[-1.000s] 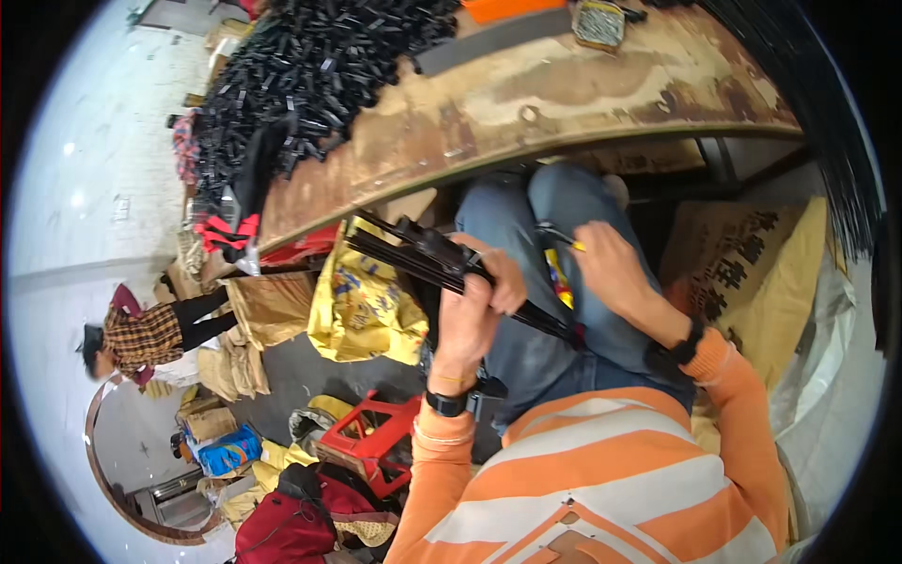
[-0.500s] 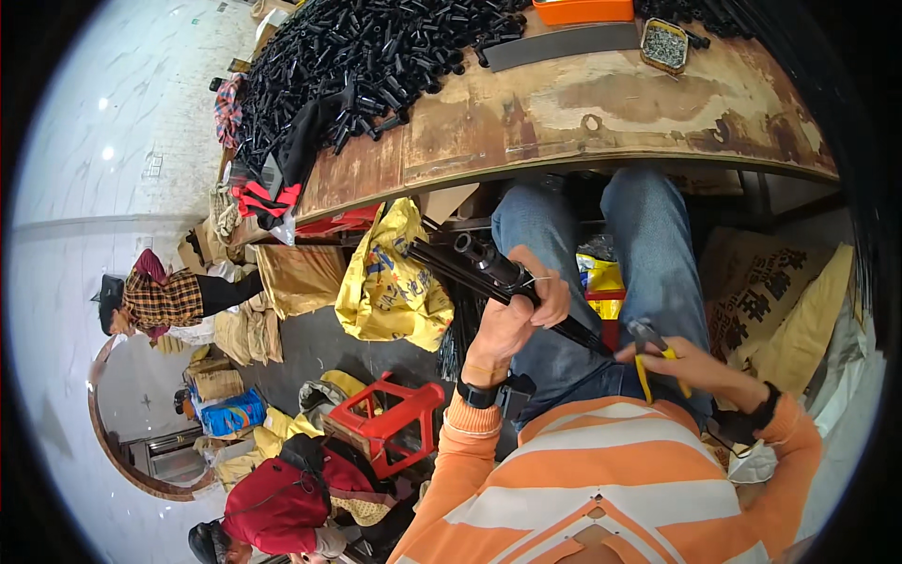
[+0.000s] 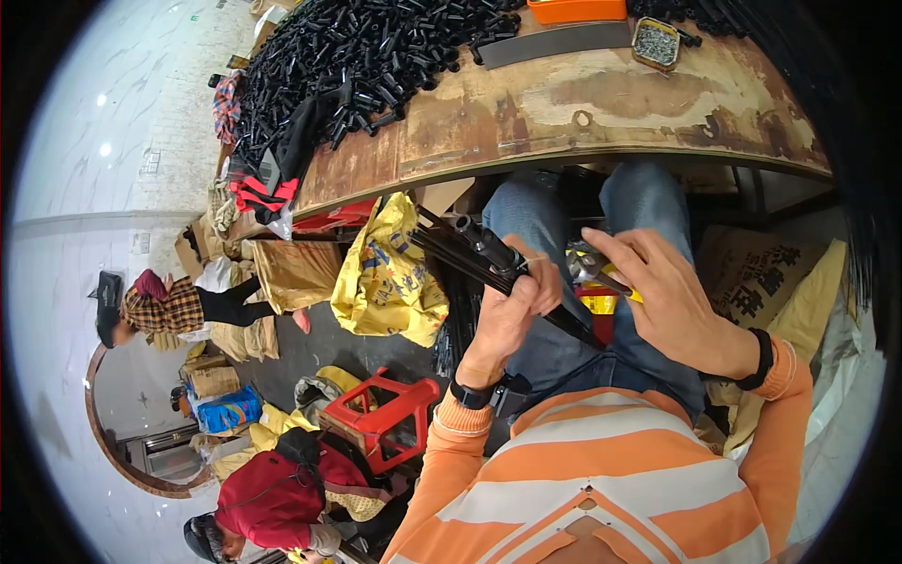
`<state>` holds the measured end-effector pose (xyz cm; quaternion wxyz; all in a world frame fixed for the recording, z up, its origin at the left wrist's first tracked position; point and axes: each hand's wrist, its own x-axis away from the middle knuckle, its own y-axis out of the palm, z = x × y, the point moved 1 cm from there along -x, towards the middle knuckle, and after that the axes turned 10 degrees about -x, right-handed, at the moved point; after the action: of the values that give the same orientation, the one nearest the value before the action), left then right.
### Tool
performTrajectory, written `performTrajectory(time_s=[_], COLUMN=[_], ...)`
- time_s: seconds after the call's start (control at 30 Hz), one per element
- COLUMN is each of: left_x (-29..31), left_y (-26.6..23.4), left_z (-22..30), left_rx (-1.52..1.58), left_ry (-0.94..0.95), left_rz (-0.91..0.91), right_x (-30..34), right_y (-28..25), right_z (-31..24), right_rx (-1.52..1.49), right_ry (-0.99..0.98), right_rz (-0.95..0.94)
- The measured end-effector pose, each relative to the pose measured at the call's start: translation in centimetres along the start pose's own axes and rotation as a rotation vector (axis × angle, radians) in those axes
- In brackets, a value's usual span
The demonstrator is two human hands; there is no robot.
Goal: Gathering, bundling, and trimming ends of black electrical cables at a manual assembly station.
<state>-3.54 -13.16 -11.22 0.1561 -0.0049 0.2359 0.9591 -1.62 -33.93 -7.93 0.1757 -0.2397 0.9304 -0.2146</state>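
Note:
My left hand (image 3: 510, 308) is closed around a black umbrella frame (image 3: 484, 242), a tube with thin dark ribs bundled along it, slanting across my lap. The tube's hollow end points up and away to the left. My right hand (image 3: 675, 305) holds pliers (image 3: 586, 267) with yellow handles, mostly hidden under the palm. Its index finger is stretched out while the other fingers curl over the handles. The metal jaws are just right of my left fingers, apart from the frame as far as I can see.
A worn wooden table (image 3: 451, 132) curves ahead of my knees. It bears a heap of black tubular parts (image 3: 366, 70), an orange tray (image 3: 578, 11) and a small tin of metal bits (image 3: 656, 43). Yellow sack (image 3: 395, 273) and red stool (image 3: 385, 418) are left; two people are beyond.
My right hand has risen from my lap with the pliers, bringing the jaws up beside my left hand. The left hand keeps its hold on the umbrella frame, nearly in place.

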Motion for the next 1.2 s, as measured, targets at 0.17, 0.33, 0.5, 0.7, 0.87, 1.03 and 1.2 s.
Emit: performTrajectory(time_s=[0.17,0.33,0.5,0.7,0.87,1.03,1.2], left_x=[0.2,0.1,0.6,0.7,0.6,0.5,0.6], left_y=[0.9,1.4,1.3,1.2,1.0,1.3,1.2], left_z=[-0.3,-0.5,-0.7,-0.7,-0.6,-0.3,-0.4], left_rx=[-0.158,-0.164,-0.140,-0.144,-0.138,-0.124,-0.135], left_ry=[-0.038,-0.032,-0.030,-0.005,-0.003,-0.004,0.006], left_rz=[0.092,0.065,0.070,0.070,0.076,0.092,0.097], right_x=[-0.8,-1.1,-1.2,-1.2,-1.0,-1.4,-1.2], right_y=[-0.4,-0.5,-0.1,0.2,0.5,0.7,1.3], right_z=[-0.7,-1.2,-1.3,-1.2,-1.6,-2.0,-1.8], right_rx=[0.346,0.475,0.534,0.443,0.249,0.335,0.290], right_ry=[-0.115,-0.198,-0.257,-0.217,-0.090,-0.124,-0.106], right_rz=[0.004,0.077,0.123,0.048,-0.012,0.002,0.048])
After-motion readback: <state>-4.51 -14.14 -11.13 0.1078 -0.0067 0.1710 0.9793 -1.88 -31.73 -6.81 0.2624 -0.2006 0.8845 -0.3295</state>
